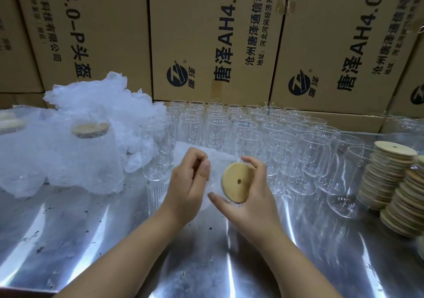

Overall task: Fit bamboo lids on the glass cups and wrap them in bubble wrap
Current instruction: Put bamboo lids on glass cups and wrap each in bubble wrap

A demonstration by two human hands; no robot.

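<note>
Right hand (251, 197) fingers pinching lid (236, 181) by its rim, left hand (190, 179) fingers curled, their hold unclear, cups (282, 141) behind on bench (91, 240)

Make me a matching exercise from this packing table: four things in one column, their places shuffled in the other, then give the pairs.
Things
1. single bamboo lid
2. lid stacks
3. bubble wrap heap
4. bare glass cups

Places
A. upright in rows in front of the cardboard boxes
B. on the left side of the table
C. gripped by the right hand
D. at the table's right edge

Pairs: 1-C, 2-D, 3-B, 4-A
</note>
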